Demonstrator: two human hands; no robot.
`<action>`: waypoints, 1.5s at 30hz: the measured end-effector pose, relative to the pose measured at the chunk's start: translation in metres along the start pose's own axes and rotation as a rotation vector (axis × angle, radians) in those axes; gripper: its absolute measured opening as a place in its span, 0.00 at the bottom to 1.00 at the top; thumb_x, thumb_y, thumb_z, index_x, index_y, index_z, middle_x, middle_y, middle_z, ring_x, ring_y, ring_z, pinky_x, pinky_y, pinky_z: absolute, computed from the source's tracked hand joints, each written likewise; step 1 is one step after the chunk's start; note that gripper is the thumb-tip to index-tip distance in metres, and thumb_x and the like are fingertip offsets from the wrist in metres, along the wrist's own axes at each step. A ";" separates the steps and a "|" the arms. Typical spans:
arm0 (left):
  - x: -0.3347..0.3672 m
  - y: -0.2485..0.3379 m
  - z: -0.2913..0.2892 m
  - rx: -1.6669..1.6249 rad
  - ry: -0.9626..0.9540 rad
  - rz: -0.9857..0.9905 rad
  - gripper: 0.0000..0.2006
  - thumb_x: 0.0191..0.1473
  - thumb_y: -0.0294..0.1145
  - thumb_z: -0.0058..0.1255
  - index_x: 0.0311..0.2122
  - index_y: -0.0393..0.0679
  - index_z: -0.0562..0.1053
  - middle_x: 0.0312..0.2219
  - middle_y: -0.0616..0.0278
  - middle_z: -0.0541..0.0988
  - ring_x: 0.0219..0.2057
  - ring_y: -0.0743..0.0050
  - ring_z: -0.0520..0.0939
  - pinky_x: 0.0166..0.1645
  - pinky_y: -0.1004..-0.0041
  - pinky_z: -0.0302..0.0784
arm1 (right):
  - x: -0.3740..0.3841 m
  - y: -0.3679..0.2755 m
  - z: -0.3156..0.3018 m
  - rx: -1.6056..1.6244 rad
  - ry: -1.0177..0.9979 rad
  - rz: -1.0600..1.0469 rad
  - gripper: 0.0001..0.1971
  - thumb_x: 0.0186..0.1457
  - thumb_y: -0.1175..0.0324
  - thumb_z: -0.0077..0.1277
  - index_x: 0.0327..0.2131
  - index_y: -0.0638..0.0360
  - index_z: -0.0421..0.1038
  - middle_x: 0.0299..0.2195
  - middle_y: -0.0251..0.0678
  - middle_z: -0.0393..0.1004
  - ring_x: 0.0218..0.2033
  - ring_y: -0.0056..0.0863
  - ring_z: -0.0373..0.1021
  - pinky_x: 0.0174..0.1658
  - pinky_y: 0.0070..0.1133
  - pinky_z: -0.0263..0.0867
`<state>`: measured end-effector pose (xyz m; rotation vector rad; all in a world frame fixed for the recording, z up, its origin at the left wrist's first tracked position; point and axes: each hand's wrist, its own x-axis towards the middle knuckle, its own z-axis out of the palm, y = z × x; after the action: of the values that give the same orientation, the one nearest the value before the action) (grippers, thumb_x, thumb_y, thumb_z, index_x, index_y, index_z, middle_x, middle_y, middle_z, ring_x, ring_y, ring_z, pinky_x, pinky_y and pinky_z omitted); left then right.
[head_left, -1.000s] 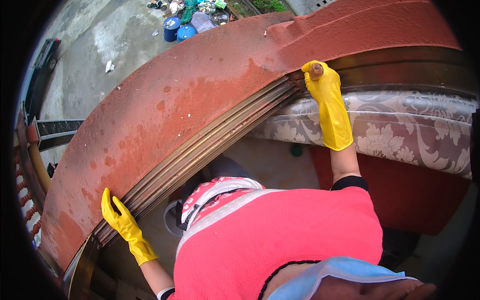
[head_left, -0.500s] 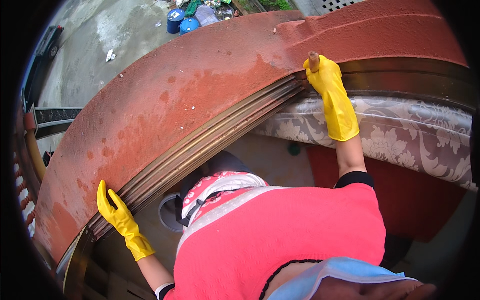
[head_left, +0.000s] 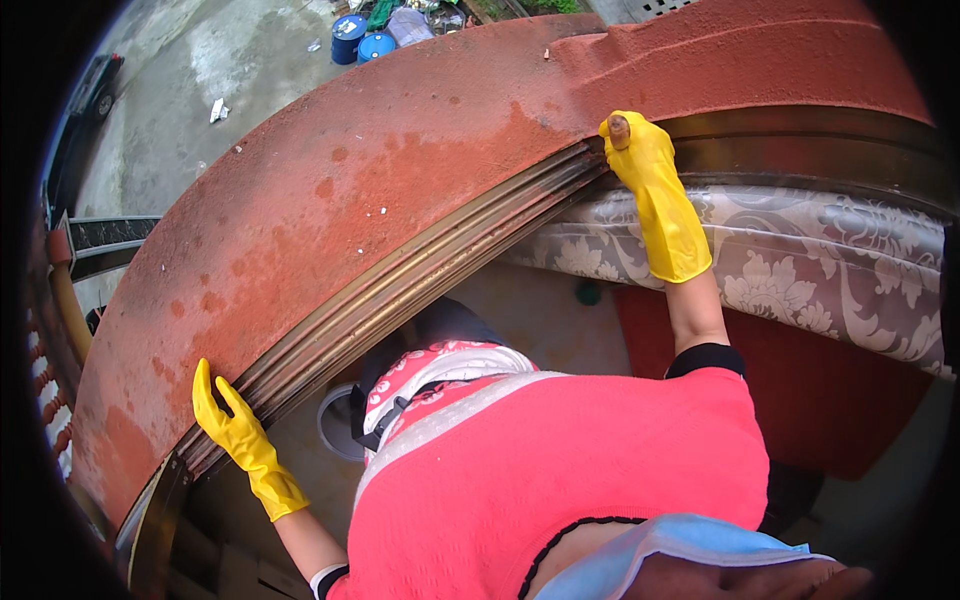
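Both hands wear yellow rubber gloves. My right hand (head_left: 652, 185) is closed around an upright tool with a brown, rounded handle (head_left: 619, 131). Only the handle's top shows; the rest is hidden by the glove. That hand is at the right end of a grooved, bronze-coloured metal window track (head_left: 420, 275), beside the upright sash frame. On the left, my left hand (head_left: 235, 428) rests with fingers stretched and thumb apart at the inner edge of the red sill (head_left: 350, 190), next to the track. Nothing is in it.
Wet-looking dark patches and small white crumbs mark the sill. A patterned fabric cushion (head_left: 790, 265) lies below the frame at right. On the floor inside stands a pale round bucket (head_left: 338, 425). Outside, far below, are blue barrels (head_left: 348, 38) and a dark vehicle (head_left: 85, 125).
My right hand has shifted slightly left, and the handle in it now tips more toward me. The left hand stays where it was.
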<state>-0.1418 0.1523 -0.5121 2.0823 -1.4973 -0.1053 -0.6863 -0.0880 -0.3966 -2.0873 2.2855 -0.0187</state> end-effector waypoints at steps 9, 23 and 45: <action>-0.001 0.004 -0.001 0.021 -0.012 -0.015 0.15 0.62 0.26 0.49 0.54 0.38 0.73 0.52 0.55 0.77 0.52 0.60 0.76 0.60 0.67 0.66 | -0.019 0.015 0.002 0.068 0.147 -0.045 0.07 0.59 0.64 0.46 0.35 0.50 0.75 0.36 0.42 0.77 0.37 0.48 0.74 0.42 0.33 0.71; -0.002 0.006 -0.004 0.007 -0.044 -0.049 0.16 0.63 0.27 0.47 0.55 0.36 0.72 0.52 0.54 0.76 0.53 0.59 0.76 0.61 0.67 0.65 | -0.075 0.016 -0.092 0.156 0.955 -0.238 0.10 0.51 0.85 0.56 0.36 0.62 0.78 0.35 0.38 0.79 0.37 0.32 0.75 0.43 0.23 0.70; -0.003 -0.005 -0.004 0.047 -0.062 -0.033 0.16 0.65 0.29 0.45 0.56 0.37 0.72 0.54 0.54 0.75 0.54 0.58 0.75 0.62 0.66 0.64 | -0.098 0.011 -0.084 0.196 1.082 -0.070 0.09 0.52 0.86 0.55 0.36 0.64 0.76 0.34 0.38 0.78 0.35 0.31 0.74 0.44 0.23 0.70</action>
<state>-0.1371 0.1572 -0.5117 2.1596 -1.5149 -0.1503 -0.6923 0.0084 -0.3107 -2.3290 2.4227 -1.6522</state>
